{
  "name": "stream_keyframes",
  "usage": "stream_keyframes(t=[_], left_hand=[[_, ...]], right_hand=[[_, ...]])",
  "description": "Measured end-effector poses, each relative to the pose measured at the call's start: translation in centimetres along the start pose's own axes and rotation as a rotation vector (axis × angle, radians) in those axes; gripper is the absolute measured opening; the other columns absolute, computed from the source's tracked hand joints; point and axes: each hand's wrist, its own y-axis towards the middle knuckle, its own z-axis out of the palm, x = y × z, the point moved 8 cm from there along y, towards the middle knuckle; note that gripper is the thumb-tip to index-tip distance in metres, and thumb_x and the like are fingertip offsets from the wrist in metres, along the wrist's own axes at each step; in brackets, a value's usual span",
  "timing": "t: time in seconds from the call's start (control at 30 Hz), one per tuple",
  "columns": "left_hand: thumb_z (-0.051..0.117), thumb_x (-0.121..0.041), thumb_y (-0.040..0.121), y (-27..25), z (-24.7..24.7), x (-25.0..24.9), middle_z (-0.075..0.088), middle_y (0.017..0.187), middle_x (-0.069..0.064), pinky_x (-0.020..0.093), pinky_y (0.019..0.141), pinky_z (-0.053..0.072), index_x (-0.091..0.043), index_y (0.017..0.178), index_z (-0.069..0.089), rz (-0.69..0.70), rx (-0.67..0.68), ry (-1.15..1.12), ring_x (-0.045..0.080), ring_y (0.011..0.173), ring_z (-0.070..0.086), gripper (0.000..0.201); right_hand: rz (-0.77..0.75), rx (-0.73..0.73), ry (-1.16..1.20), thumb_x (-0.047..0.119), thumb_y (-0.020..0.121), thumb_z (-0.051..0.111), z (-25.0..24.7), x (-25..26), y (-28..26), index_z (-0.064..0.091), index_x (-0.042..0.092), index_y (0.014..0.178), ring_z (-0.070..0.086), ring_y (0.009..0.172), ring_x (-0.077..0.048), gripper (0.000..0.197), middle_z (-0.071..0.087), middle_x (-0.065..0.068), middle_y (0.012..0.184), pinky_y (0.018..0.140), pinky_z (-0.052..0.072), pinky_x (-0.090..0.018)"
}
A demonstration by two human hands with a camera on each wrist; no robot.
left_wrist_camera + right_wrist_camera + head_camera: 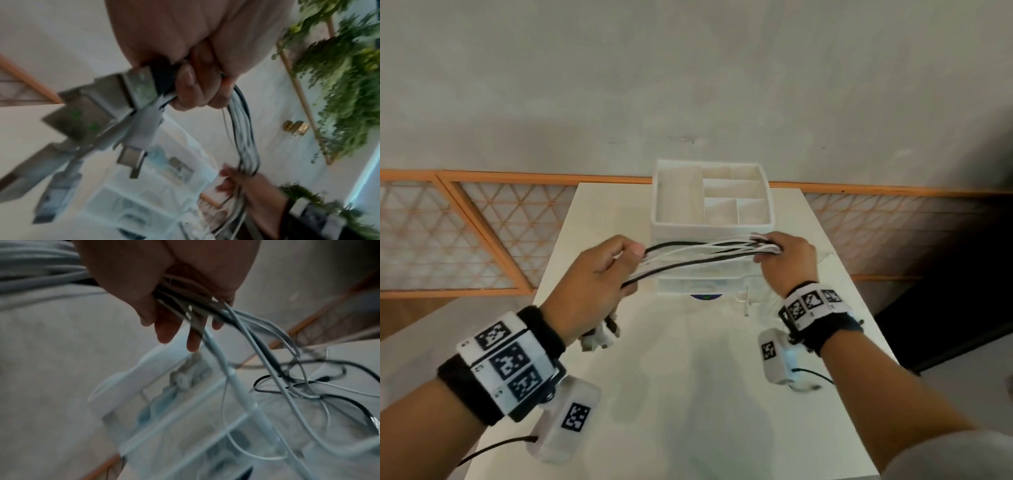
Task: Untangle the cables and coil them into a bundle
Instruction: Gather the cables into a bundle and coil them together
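White and black thin cables [705, 253], long axis left-right above the table [688, 377]: left hand [592, 274] grip clenches the plug ends, right hand [787, 257] grip pinches the far run.

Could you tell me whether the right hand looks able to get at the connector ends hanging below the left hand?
Probably not yet: the right hand itself grips the black and white cables. The path across to the plug ends under the left hand looks unobstructed.

Black straps circle both my wrists [822, 317], each carrying white blocks printed with black square markers; a white camera box [566, 428] with a black lead hangs beneath.
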Motion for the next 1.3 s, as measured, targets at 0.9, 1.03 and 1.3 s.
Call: stream_keyframes(t=[0.9,1.03,1.3], left_hand=[[0.065,-0.045,0.091,5.3,1.7,-5.0,0.029,0.062,0.012,0.023,0.046,0.013,-0.017,0.055,0.049,-0.048,-0.062,-0.145,0.016,0.046,0.012,0.048],[0.061,-0.052,0.09,4.6,1.1,-3.7,0.04,0.041,-0.008,0.021,0.043,0.02,-0.019,0.052,0.045,-0.028,0.002,0.093,0.015,0.037,0.022,0.053],[0.066,-0.043,0.091,4.5,-3.2,-3.5,0.024,0.037,-0.012,0.026,0.049,0.013,-0.023,0.044,0.031,-0.044,-0.229,-0.022,0.016,0.043,0.014,0.061]], right_hand=[[-0.074,0.135,-0.194,0.034,0.088,0.07,2.8,-2.7,-3.8,0.056,0.021,0.077,0.051,0.074,-0.022,0.022,0.05,0.002,0.079,0.069,0.032,-0.027],[0.13,0.215,-0.338,0.047,0.084,0.072,1.5,-6.8,-2.7,0.07,0.024,0.112,0.059,0.108,-0.033,0.037,0.057,-0.014,0.117,0.094,0.045,-0.033],[0.174,0.493,-0.437,0.05,0.069,0.083,1.7,-11.6,-4.3,0.03,0.044,0.148,0.051,0.124,-0.03,0.095,0.046,-0.012,0.133,0.104,0.04,-0.036]])
